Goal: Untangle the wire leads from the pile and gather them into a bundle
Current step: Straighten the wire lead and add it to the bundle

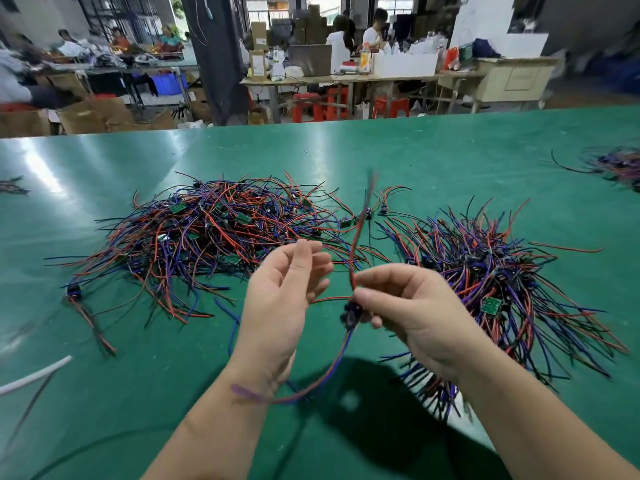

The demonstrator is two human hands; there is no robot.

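Wire lead (349,315) pinched by right hand (415,313), held clear of pile (214,230) for untangling; left hand (280,299) empty, fingers (303,258) loose, alongside.

Green table (433,150) — tangled wire pile (214,233), gathered bundle (491,271) lying on it.

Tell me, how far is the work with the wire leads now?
Partly done. A gathered bundle of red, blue and black wire leads lies at the right. The right hand pinches one red and blue lead with a small black part; the left hand is open beside it. The large tangled pile of leads at the left remains to sort.
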